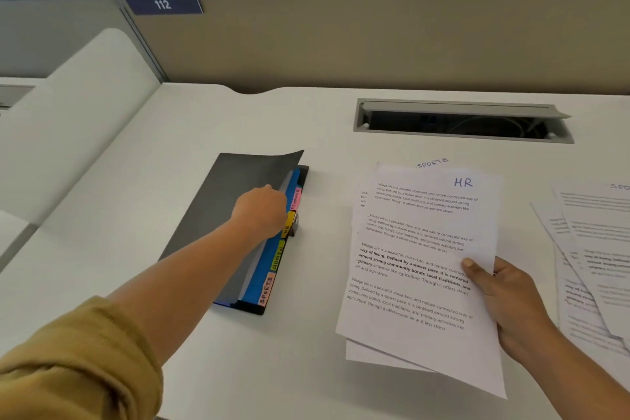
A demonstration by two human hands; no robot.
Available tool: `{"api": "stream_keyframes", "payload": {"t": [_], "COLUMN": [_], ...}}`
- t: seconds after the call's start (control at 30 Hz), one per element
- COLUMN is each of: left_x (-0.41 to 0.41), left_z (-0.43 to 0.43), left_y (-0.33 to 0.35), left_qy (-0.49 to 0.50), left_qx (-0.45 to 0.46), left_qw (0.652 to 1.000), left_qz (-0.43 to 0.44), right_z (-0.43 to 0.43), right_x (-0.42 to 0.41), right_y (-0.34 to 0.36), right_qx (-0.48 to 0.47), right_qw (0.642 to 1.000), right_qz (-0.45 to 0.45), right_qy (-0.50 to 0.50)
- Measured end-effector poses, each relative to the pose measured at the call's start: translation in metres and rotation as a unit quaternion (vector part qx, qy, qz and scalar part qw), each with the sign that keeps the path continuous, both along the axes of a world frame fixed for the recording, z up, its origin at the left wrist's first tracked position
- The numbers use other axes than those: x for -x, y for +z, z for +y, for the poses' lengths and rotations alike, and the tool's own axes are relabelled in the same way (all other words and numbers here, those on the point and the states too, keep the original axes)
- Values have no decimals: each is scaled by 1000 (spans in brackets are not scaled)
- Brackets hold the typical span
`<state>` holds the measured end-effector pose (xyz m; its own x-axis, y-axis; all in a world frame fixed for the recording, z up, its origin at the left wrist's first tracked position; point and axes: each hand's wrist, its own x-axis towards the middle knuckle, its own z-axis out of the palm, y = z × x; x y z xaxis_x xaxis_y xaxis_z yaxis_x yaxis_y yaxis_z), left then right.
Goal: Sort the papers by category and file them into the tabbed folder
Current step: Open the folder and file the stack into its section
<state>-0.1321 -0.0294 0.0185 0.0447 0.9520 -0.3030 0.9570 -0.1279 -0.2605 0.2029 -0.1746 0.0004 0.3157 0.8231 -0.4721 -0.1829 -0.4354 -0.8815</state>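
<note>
A dark grey tabbed folder [218, 215] lies on the white desk, its cover curling up at the right edge over blue dividers. Coloured tabs stick out along that edge: pink, yellow "HR" [287, 227], green "ADMIN", orange "SPORTS" [266, 290]. My left hand [260, 211] reaches under the lifted cover at the yellow tab; its fingertips are hidden. My right hand [501, 297] grips a small stack of printed sheets [419, 269] by the right edge, thumb on top. The top sheet is marked "HR"; a sheet marked "SPORTS" shows behind it.
More printed sheets [593, 256] lie fanned at the right edge of the desk, one marked "SPO...". An open cable tray [463, 121] is set into the desk behind the papers. A beige partition [341, 37] closes the back, a white divider the left.
</note>
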Motion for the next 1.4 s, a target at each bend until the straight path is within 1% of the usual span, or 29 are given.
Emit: {"api": "stream_keyframes", "payload": {"t": [0.07,0.17,0.23,0.4,0.63,0.8,0.9,1.0,1.13,1.23,1.4], "left_x": [1,6,7,4,1,17,22,26,22,9,-11], "left_z": [-3,-7,-13,-19,-18,-7,-1,6,9,8,3], "left_y": [4,0,-8,-21,-8,14,32,46,54,57,63], "left_qy": [12,17,26,47,22,-9,-5,-2,2,-1,-16], "left_qx": [-35,-54,-71,-71,-53,-14,18,16,14,32,36], "left_qw": [999,996,994,996,997,1000,1000,1000,999,995,992], "left_qz": [13,63,74,41,52,-15,-8,3,-47,-99,-118], "right_z": [0,1,2,3,7,15,23,36,62,81,98], "right_x": [1,0,0,-1,-4,1,7,17,32,40,48], "right_y": [0,-1,-3,-4,0,9,20,35,59,77,88], "right_qx": [-1,-1,2,10,17,15,-5,-21,-34,-14,-11], "right_qw": [1000,1000,1000,1000,1000,1000,1000,999,994,987,978], "right_qz": [8,9,12,19,17,18,9,-15,-41,-59,-82], "right_qy": [4,8,5,3,-4,2,14,48,93,148,192]}}
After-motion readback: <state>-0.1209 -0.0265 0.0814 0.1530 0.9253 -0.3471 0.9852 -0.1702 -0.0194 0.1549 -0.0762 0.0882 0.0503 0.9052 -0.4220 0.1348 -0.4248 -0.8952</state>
